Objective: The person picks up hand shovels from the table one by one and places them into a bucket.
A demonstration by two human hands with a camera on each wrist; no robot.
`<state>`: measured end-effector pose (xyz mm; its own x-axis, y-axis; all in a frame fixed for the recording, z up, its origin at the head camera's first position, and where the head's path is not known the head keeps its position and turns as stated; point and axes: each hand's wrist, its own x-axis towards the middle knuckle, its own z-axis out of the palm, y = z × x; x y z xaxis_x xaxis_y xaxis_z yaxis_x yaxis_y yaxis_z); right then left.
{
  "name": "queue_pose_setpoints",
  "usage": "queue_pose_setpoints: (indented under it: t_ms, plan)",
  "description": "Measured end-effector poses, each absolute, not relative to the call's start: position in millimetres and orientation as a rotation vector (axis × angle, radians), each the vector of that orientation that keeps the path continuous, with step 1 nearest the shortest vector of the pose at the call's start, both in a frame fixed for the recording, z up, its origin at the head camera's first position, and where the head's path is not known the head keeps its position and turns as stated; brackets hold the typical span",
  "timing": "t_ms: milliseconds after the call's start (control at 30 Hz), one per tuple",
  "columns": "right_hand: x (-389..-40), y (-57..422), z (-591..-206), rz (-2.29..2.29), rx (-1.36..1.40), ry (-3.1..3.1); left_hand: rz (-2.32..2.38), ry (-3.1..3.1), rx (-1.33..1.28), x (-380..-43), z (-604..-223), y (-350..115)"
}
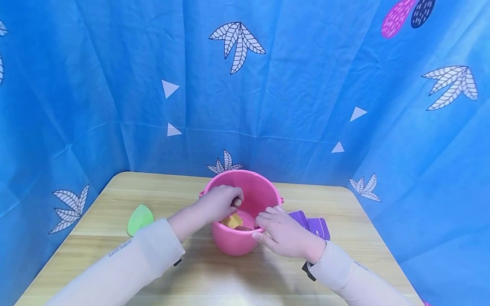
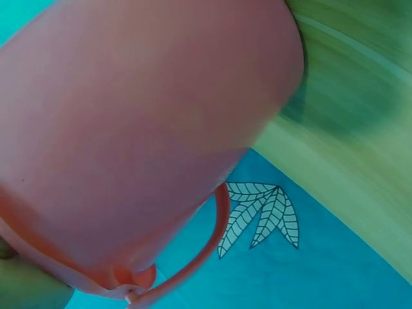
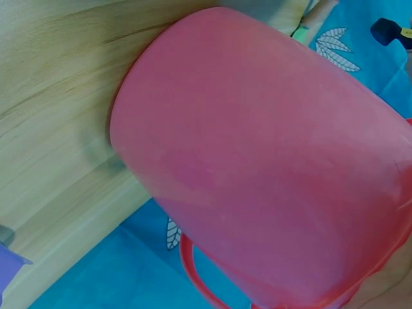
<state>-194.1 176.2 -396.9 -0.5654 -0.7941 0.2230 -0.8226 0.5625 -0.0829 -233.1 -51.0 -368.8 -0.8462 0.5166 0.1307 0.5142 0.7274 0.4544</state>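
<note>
A pink bucket stands on the wooden table, its mouth tilted toward me. My right hand grips the near right part of the rim, thumb outside and fingers over the edge. My left hand reaches over the left rim into the bucket with bent fingers; I cannot tell whether they hold anything. Inside, below that hand, lie a yellow piece and a small brown piece. The left wrist view shows the bucket's outer wall and hanging handle; the right wrist view shows its other side.
To the left on the table lies a light green leaf-shaped piece. Purple flat pieces lie right of the bucket, beyond my right hand. A blue patterned curtain encloses the table's back and sides.
</note>
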Motion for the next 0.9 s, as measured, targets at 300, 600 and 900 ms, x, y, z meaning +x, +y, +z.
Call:
queue_pose_setpoints:
  t_ms: [300,600,900]
  plan:
    - [-195.2,176.6,-396.7,0.288,1.375,-2.625,0.774,2.796,0.919,-230.5,-368.7,-48.3]
    - [-195.3,176.9,-399.3,0.292,1.378,-2.628,0.818,2.670,0.907,-231.6,-371.7,-47.8]
    - [-195.5,176.7,-399.3,0.274,1.387,-2.617,0.729,2.633,0.945,-232.2,-368.8,-46.4]
